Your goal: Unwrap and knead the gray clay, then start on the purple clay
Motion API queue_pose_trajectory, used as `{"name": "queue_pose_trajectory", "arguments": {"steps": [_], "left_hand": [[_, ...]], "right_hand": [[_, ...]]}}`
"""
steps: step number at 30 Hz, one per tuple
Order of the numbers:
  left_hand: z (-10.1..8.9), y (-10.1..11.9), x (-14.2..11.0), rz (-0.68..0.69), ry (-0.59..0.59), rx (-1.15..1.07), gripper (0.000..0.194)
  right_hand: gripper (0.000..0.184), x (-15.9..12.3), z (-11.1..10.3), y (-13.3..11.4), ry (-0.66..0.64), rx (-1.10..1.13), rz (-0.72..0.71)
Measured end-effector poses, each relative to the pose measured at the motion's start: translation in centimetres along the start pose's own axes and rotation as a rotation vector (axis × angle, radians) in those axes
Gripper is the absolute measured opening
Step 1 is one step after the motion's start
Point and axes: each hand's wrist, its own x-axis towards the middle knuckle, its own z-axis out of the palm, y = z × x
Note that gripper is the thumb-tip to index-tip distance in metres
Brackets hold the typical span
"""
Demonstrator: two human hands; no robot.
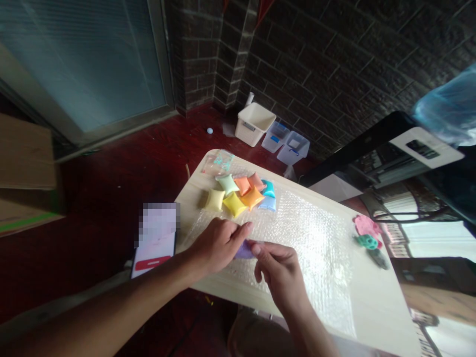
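A purple packet (243, 251) is held between my two hands above a sheet of bubble wrap (316, 238). My left hand (217, 243) is closed on its left side, the thumb pointing away from me. With thumb and forefinger my right hand (280, 267) pinches the packet's right end. Much of the packet is hidden by the fingers. Just beyond lie several puffy, pillow-shaped packets, among them a yellow packet (234, 204), an orange packet (253, 198), a pale green packet (227, 184) and a light blue packet (268, 203).
A clear plastic bag (218, 162) lies at the table's far corner. Pink (366, 225) and green (368, 242) moulded pieces sit near the right edge. A phone-like screen (156, 238) stands left of the table. Beyond it, a cream bin (255, 124) is on the floor.
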Motion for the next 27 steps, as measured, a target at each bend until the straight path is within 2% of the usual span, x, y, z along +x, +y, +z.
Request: {"name": "queue_pose_trajectory", "arguments": {"steps": [3,5,8,13,16,19,21,22,24,27], "left_hand": [[0.4,-0.2,0.2,0.044,0.053,0.022,0.063],[0.5,-0.2,0.2,0.079,0.098,0.062,0.061],[0.4,-0.2,0.0,0.132,0.144,0.107,0.059],[0.5,0.3,-0.6,0.267,0.063,-0.023,0.034],[0.9,0.0,-0.2,0.177,0.076,-0.156,0.038],[1.2,-0.6,0.5,0.023,0.156,-0.254,0.046],[1.3,-1.0,0.8,-0.040,0.137,-0.284,0.048],[1.3,-1.2,0.9,-0.051,0.114,-0.287,0.048],[1.2,-1.2,0.9,-0.039,0.065,-0.273,0.048],[1.0,-0.9,0.8,-0.013,0.020,-0.242,0.048]], "right_hand": [[0.027,-0.1,0.3,0.1,-0.016,0.300,0.131],[0.026,-0.1,0.2,0.0,-0.035,0.413,0.213],[0.026,0.0,-0.1,-0.3,-0.049,0.473,0.274],[0.025,0.3,-0.2,-0.5,0.038,0.501,0.263],[0.029,0.0,-0.1,-0.5,0.009,0.304,0.167],[0.041,-0.6,-0.4,-0.7,-0.059,-0.201,-0.113],[0.043,-1.0,-0.8,-0.7,-0.091,-0.482,-0.291],[0.042,-1.2,-1.0,-0.7,-0.097,-0.549,-0.343],[0.037,-1.3,-1.2,-0.5,-0.101,-0.533,-0.370],[0.031,-1.2,-1.1,0.4,-0.118,-0.291,-0.297]]}}
